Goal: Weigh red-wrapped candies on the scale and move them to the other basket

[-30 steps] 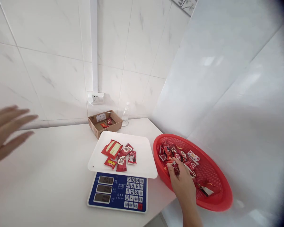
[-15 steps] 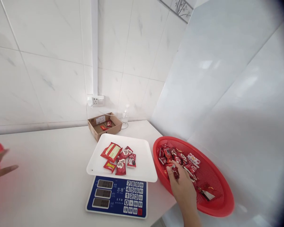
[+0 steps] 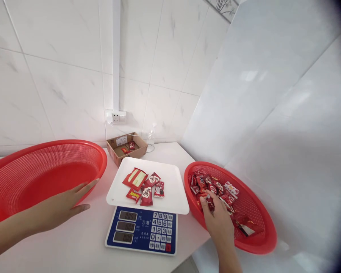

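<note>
My left hand (image 3: 61,204) is stretched flat, fingers extended, at the near right rim of a large red plastic basket (image 3: 100,161); whether it touches the rim I cannot tell. My right hand (image 3: 219,218) reaches over the edge of a second red basket (image 3: 261,212), its thumb and fingers curled about a red candy packet (image 3: 210,204) among several other wrapped candies (image 3: 213,188). Between the baskets is a digital scale (image 3: 142,231) with a white tray (image 3: 169,172). On that tray lie several red packets, including a larger striped one (image 3: 135,178).
A low cardboard box (image 3: 139,152) with a few red packets stands behind the scale. Beside it are a clear plastic bottle (image 3: 151,135) and a cable from the wall socket (image 3: 116,117). Tiled walls bound the white table (image 3: 93,235) at the back and right.
My left hand and the left basket have come rightward into view, the basket now standing close to the scale. My right hand stays at the candies, and the view has shifted slightly.
</note>
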A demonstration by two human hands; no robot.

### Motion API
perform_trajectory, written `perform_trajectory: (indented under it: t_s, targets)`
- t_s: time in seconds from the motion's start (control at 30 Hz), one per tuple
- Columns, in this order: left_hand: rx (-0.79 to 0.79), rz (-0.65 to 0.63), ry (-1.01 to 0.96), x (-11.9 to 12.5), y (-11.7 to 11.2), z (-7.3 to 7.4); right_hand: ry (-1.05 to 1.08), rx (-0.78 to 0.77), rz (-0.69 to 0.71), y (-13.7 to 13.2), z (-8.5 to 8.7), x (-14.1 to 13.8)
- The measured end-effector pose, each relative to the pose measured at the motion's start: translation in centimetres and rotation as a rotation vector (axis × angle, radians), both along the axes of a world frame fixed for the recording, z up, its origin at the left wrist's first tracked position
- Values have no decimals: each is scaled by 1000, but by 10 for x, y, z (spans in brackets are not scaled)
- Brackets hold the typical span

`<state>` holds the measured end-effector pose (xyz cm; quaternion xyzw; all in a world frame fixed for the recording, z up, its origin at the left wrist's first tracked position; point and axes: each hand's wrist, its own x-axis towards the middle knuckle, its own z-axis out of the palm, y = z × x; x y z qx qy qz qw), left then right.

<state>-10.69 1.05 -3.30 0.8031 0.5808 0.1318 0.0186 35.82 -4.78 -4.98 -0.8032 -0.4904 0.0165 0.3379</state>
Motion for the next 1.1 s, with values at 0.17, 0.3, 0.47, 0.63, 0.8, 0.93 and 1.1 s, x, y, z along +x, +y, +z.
perform_trajectory:
  t_s: [0.17, 0.3, 0.47, 0.63, 0.8, 0.93, 1.1]
  targets:
    - [-70, -253, -14, 66, 12, 27, -13, -10, -19, 1, 1, 0]
    - [-261, -476, 26, 120, 30, 33, -4, -16, -12, 1, 1, -1]
    - [-298, -559, 87, 149, 64, 22, 10, -11, 12, 0, 0, 0]
    - [-225, -574, 108, 149, 84, 21, 5, -28, 18, 1, 0, 1]
    - [-160, -603, 126, 148, 81, 27, -4, -24, -1, 1, 0, 0]
    - [-77, -508, 110, 135, 78, 35, -6, -22, 9, 2, -1, 1]
    - [55, -235, 129, 87, 73, 54, -1, -37, 2, 2, -1, 1]
